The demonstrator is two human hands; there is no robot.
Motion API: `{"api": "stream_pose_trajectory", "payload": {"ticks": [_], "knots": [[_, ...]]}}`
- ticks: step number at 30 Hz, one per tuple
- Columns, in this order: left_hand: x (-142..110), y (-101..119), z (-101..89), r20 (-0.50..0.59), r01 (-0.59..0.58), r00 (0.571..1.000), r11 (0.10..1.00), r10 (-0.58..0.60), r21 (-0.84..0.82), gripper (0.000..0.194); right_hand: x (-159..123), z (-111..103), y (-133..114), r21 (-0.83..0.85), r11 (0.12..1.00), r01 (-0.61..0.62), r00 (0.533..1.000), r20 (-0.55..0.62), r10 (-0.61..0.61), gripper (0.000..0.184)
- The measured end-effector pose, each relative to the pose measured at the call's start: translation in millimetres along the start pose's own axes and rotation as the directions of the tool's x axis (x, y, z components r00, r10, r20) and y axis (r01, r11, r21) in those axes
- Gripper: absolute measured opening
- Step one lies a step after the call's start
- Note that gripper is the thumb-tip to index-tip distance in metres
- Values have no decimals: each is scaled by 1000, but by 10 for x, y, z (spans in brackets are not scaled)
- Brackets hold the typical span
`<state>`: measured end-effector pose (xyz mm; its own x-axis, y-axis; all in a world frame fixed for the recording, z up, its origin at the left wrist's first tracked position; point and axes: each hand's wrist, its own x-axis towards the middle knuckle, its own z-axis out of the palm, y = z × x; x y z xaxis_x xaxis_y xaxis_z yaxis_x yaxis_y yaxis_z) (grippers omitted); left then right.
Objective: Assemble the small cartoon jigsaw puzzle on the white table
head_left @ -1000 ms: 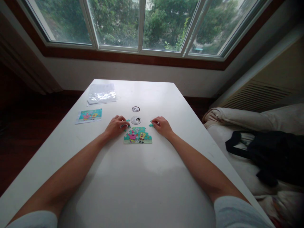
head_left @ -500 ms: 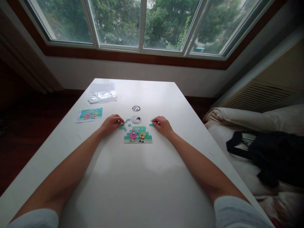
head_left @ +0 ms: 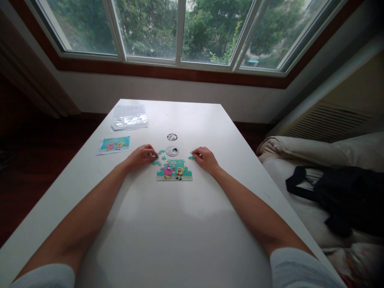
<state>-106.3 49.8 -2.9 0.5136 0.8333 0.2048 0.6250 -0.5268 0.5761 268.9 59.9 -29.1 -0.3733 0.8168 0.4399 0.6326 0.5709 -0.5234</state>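
A partly joined jigsaw puzzle (head_left: pixel 174 173) with cartoon figures lies flat on the white table, its top edge stepped. Loose green puzzle pieces (head_left: pixel 156 163) are scattered at its upper left. Over them is my left hand (head_left: pixel 142 156), thumb and forefinger closed at a small green piece partly hidden by the fingertips. To the puzzle's upper right rests my right hand (head_left: pixel 205 159), its fingers pinched on a small puzzle piece (head_left: pixel 191 152). Another green piece (head_left: pixel 191 157) lies just beneath those fingertips.
Two round grey-and-white discs (head_left: pixel 172 151) lie behind the puzzle. A printed picture sheet (head_left: pixel 114 144) with the same cartoon is to the left, and clear plastic packaging (head_left: pixel 130 117) sits farther back. Right of the table (head_left: pixel 186 224), dark clothing (head_left: pixel 345 196) lies on a pale couch.
My left hand has shifted slightly to the right over the loose pieces. My right hand and the joined puzzle stay where they were.
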Motion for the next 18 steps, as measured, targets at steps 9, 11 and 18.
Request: {"api": "stream_pose_trajectory", "payload": {"ticks": [9,11,18], "knots": [[41,126,48,90,-37,996,997,30,71,20,-5,8,18,1,1000,-1,1000,0,1,8],[38,150,79,76,-33,997,997,28,73,22,-6,9,19,-1,1000,-3,1000,2,3,8],[23,248,104,-69,105,993,978,-94,180,24,-6,9,21,9,1000,-4,1000,8,4,9]]}}
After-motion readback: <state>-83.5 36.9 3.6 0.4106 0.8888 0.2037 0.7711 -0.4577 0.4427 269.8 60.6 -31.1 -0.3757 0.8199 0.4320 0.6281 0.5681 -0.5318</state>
